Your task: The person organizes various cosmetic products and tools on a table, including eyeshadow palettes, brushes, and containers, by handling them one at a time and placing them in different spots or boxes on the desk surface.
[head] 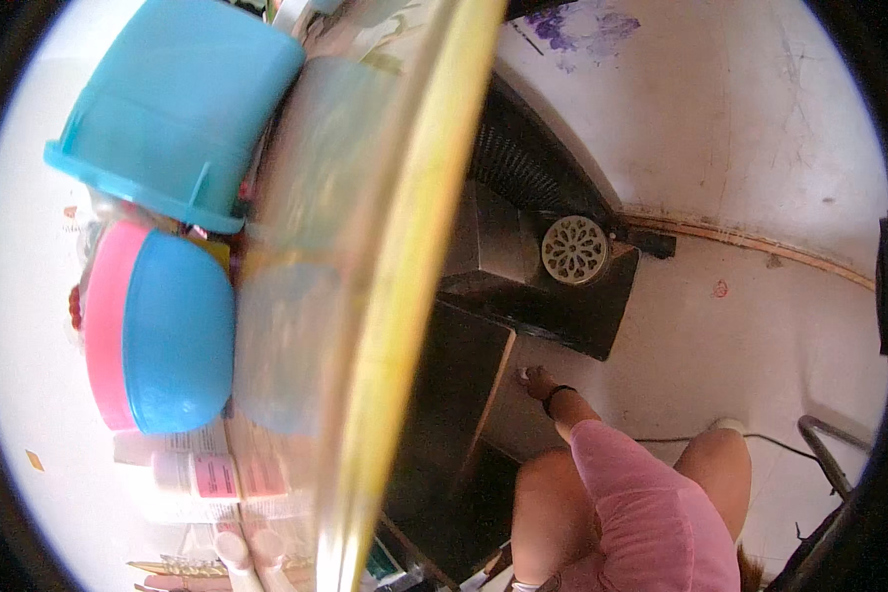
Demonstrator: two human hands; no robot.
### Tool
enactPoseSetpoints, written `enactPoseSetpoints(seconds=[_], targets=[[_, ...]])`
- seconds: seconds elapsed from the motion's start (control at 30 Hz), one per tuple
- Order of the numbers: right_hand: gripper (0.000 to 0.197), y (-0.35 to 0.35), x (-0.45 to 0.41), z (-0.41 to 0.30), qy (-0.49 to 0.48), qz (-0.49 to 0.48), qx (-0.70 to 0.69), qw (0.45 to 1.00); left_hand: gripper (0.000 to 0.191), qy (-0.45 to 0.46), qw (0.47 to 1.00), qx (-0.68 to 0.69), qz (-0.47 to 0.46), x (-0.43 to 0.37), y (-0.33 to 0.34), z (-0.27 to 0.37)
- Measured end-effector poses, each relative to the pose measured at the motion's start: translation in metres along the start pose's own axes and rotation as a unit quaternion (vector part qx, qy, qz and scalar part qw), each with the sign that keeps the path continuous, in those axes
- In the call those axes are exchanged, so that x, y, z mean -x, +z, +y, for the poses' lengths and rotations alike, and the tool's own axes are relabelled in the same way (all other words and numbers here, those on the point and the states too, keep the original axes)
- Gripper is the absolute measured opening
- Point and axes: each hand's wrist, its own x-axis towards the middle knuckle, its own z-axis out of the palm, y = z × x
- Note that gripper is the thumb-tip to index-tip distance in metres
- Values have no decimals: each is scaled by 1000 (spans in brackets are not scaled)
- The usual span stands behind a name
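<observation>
My right hand (540, 382) reaches low beside a dark panel (459, 370) with a pale edge. Its fingers are closed around a small white object (523, 375), too small to make out. A dark band (560, 399) circles the wrist, and a pink sleeve (644, 496) covers the upper arm. My left hand is out of view. Above the reaching hand stands a dark box-like piece (584, 311) with a round pale grille (575, 250) that has petal-shaped cutouts.
A blurred yellow edge (407, 296) crosses the view close up. Left of it sit a turquoise plastic bin (185, 111), a blue bowl (181, 333) with a pink rim, and a pink-labelled container (196, 475). A cable (769, 438) and a bent metal tube (821, 451) are at the lower right.
</observation>
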Motion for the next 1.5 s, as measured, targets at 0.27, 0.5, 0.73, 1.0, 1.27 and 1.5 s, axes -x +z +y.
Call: enactPoseSetpoints(seconds=[0.27,0.5,0.73,1.0,1.27,1.5], targets=[[36,-57,36,-13,61,-66,164,982,14,-63,998,5,-7,2,-11,-14],[28,-52,68,21,-44,-23,141,989,15,-90,992,85,21,5,3,-10],[30,-141,128,-22,-40,-31,-134,990,14,-52,990,127,-27,-10,22,28],[27,-351,218,-62,-184,-26,-166,969,12,-24,978,153,-136,-19,18,36],[26,-718,322,-205,-213,-154,-112,958,38,40,989,43,-133,-34,16,66],[29,-715,285,-249,-101,181,5,978,30,7,974,88,-206,-33,1,74]])
